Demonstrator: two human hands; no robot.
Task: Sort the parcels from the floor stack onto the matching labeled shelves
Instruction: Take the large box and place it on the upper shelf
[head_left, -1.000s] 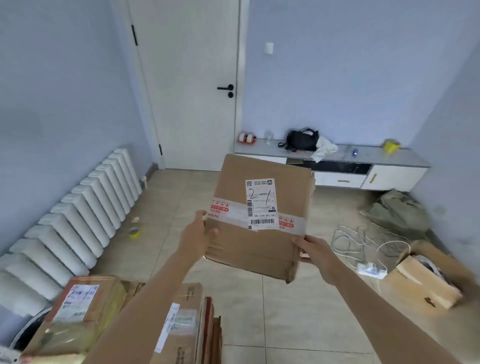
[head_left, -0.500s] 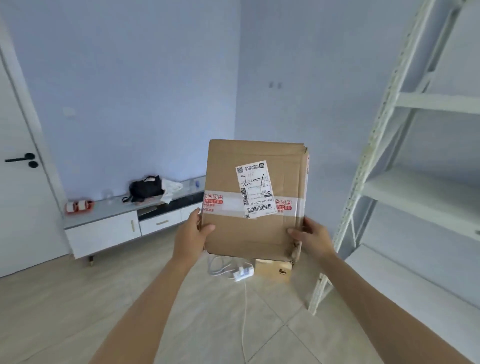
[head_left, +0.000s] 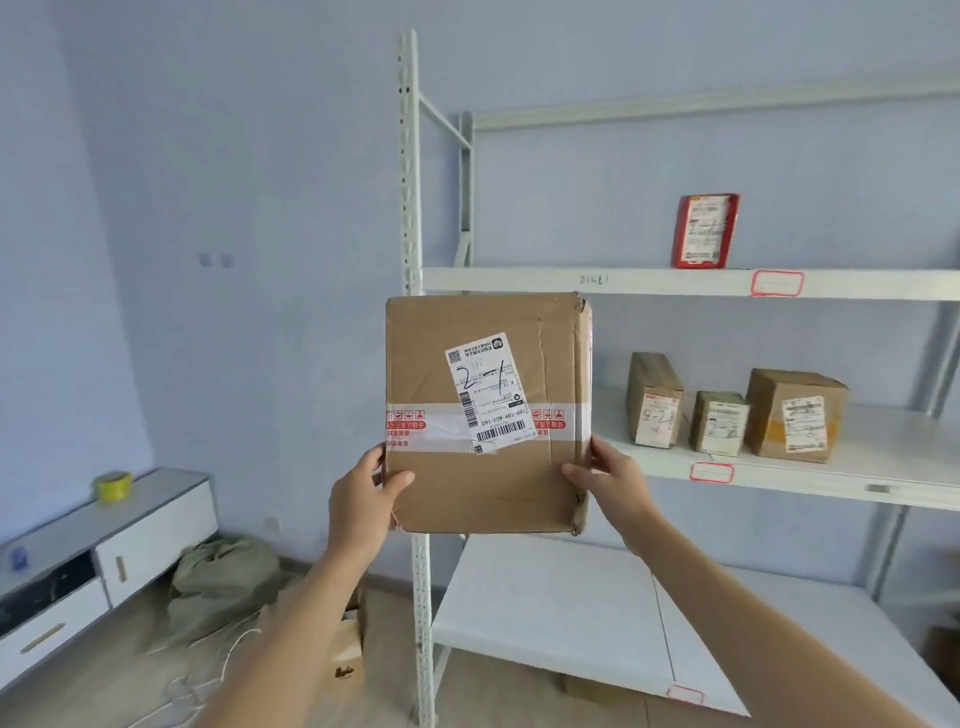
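A flat cardboard parcel (head_left: 488, 415) is held upright in the air in front of the white shelving rack (head_left: 415, 322), level with its middle shelf. A white shipping label (head_left: 491, 395) with handwritten marks lies tilted across a band of printed tape on its face. The left hand (head_left: 363, 501) grips the parcel's lower left edge, thumb curled over the front; the right hand (head_left: 615, 486) grips the lower right edge, thumb likewise on the front. On the middle shelf (head_left: 831, 480) stand three small brown boxes (head_left: 732, 410), close together, labels facing out. A red parcel (head_left: 705, 231) stands upright on the shelf above. Red-outlined tags (head_left: 776, 283) mark the shelf edges. At left, a low white worktop (head_left: 156, 488) carries a yellow tape roll (head_left: 112, 486); a grey-green sack (head_left: 223, 582) lies on the floor beside it.
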